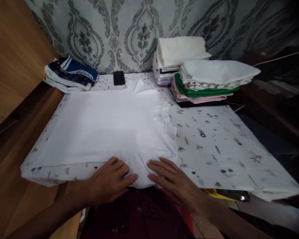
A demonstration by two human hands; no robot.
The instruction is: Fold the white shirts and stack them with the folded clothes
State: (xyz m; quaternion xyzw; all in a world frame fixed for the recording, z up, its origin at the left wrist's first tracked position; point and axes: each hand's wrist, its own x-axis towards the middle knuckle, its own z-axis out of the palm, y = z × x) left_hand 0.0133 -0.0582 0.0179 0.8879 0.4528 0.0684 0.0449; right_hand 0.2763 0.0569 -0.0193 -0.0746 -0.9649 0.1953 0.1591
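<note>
A white T-shirt [99, 126] lies spread out on a cloth-covered table, its neckline toward the right and one sleeve toward me. My left hand [112, 179] rests at the near edge of the shirt beside that sleeve, fingers bent and thumb held apart from them. On the other side of the sleeve, my right hand [170, 179] lies on the fabric with its fingers stretched out. Small creases run through the sleeve between both hands. The far sleeve shows a raised, folded corner.
Folded clothes [72, 74] are stacked at the back left, near a wooden panel [17, 49]. A black phone [119, 78] lies at the back. Two taller piles of folded clothes [206, 83] stand at the back right, against a patterned curtain [114, 33]. Printed cloth [224, 152] covers the table.
</note>
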